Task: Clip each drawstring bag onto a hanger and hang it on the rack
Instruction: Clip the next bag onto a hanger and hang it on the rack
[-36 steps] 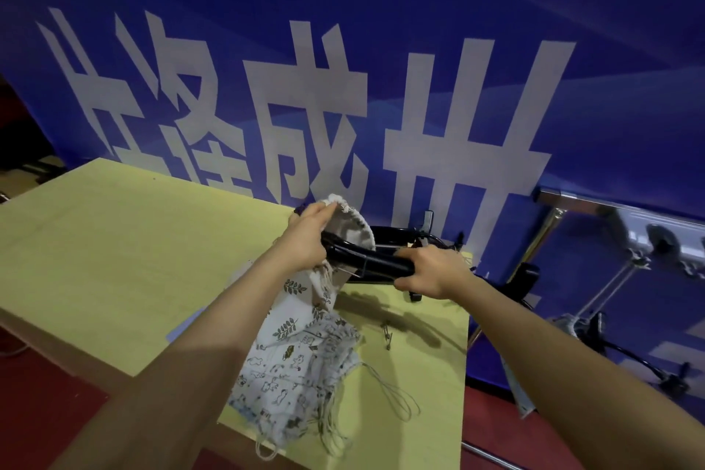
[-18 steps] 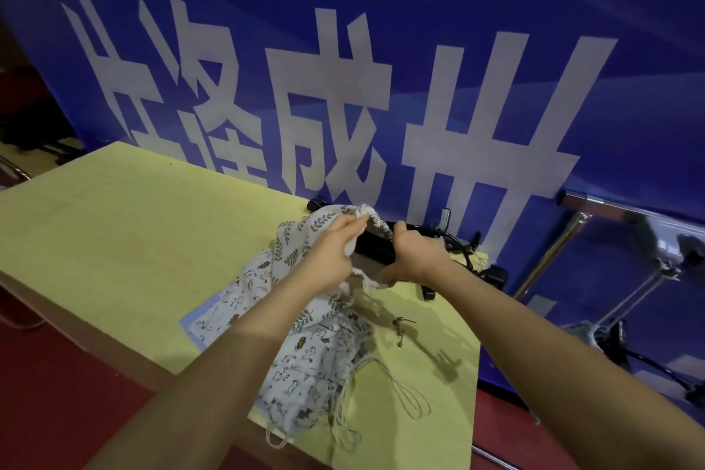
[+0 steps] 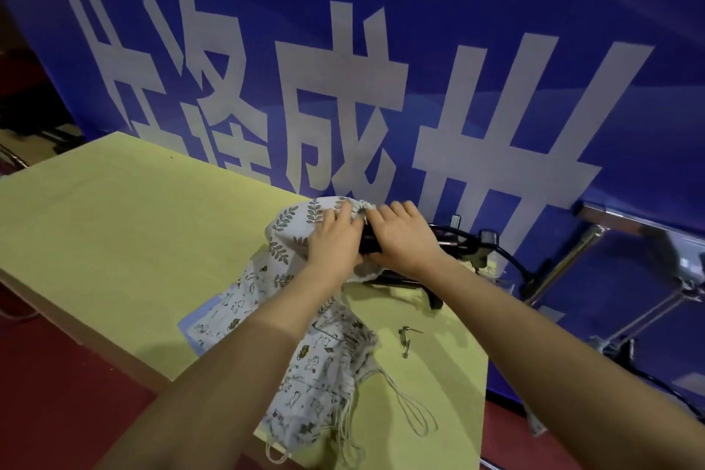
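Both hands are together at the far edge of the yellow worktop, right up against the blue banner with its big white characters. The left hand lies on the leaf-print drawstring bag, fingers close together and bent over the gathered top of the cloth, gripping it. The right hand sits just beside, touching the left, its fingers curled down over the black hanger, of which only a short dark piece shows between the two hands. Whether the hanger's clip has bitten onto the bag cannot be told; the hands cover that spot. The leaf-print bag is bunched up under the left hand, its lower part spilling toward the person. Beneath it, under the left forearm, lies a pile of animal-print drawstring bags, with loose cords trailing over the near edge of the worktop. More black hangers lie tangled just right of the right hand, at the worktop's far corner. A small metal clip rests alone on the worktop, between the pile and the right forearm. Off to the right, past the worktop's edge, stands the chrome rack, well apart from both hands.
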{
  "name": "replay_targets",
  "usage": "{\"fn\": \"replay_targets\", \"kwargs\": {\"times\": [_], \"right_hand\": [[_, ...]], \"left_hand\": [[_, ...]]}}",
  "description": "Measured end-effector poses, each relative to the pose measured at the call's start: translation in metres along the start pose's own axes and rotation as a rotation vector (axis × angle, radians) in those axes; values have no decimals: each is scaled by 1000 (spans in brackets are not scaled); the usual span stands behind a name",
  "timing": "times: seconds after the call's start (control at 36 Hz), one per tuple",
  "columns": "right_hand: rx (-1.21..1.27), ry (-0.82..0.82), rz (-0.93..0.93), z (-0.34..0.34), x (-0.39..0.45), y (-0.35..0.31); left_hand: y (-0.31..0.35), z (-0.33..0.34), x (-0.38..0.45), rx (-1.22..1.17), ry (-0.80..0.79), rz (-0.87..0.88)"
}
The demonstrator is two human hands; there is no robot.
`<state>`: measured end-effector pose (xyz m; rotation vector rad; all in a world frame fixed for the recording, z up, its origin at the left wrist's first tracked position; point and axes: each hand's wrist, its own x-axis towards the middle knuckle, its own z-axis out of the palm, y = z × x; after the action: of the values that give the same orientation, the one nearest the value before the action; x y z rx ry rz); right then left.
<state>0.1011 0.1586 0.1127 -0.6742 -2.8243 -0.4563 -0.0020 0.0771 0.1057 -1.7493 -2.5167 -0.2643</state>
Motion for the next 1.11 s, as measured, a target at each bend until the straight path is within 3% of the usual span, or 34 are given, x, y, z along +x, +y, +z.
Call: {"fn": "replay_targets", "kwargs": {"times": [0.17,0.22,0.28,0.36,0.42,0.53,0.58,0.81,0.89,1.0,1.11], "right_hand": [[186,395,47,3,-9,-2],[241,424,47,6,-14,-3],[377,338,152,7,-18,-6],[664,126,546,11,-17,-9],[901,83,708,7,-13,-9],[1515,-165,763,-5,-1,-10],[1671,-195,755,-6,3,-11],[1733,-124,559,-22,16,-18],[1720,-27,585,-23,18,-19],[1651,2,621,-14,19,-14],[1507,0,713,-6,24,-10]], "left_hand": [[-13,-2,14,-112,58,-79],[-18,-3,17,-175,55,-114],[-19,-4,18,-247,54,-137],[-21,-4,19,-318,73,-151],[-22,-3,20,-358,91,-153],[-24,-2,20,-471,104,-163],[-24,-2,19,-528,92,-148],[-15,-9,12,-725,79,-88],[-14,-18,11,-769,40,-95],[-20,-30,13,-790,-166,-124],[-25,-35,20,-1111,-72,-260]]}}
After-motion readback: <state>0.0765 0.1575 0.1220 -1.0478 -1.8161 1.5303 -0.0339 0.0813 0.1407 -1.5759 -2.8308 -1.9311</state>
